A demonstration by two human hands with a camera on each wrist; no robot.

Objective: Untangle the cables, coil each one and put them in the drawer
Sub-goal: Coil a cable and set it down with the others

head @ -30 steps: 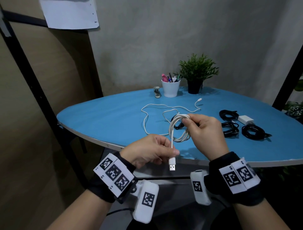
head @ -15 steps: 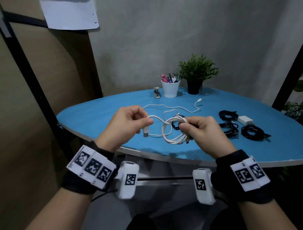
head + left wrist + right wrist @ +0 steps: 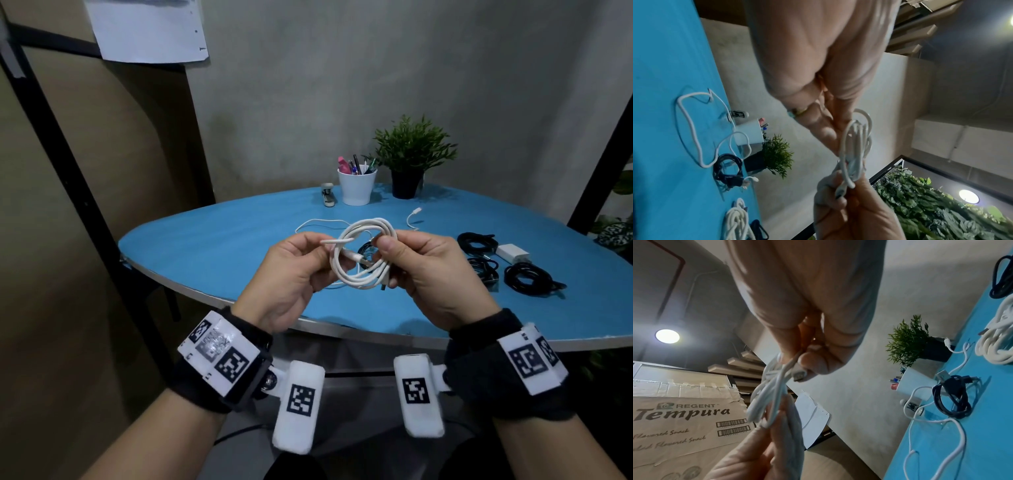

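blue and oval, the bench (image 3: 212, 246) stood against a grey wall. nearest, above its front edge, the left hand (image 3: 291, 274) pinched the tail end of a white cable (image 3: 363, 253) while the right hand (image 3: 431, 270) clenched the coil's loops, so this one looked nearly coiled. just behind lay a loose white cable (image 3: 318, 222), still uncoiled, beside a small black bundle (image 3: 949, 395). to the right sat black coiled cables (image 3: 527, 277) and a white charger (image 3: 512, 251). farther back stood a pen cup (image 3: 356, 186) and plant (image 3: 411, 154). no drawer showed; stowing remained.
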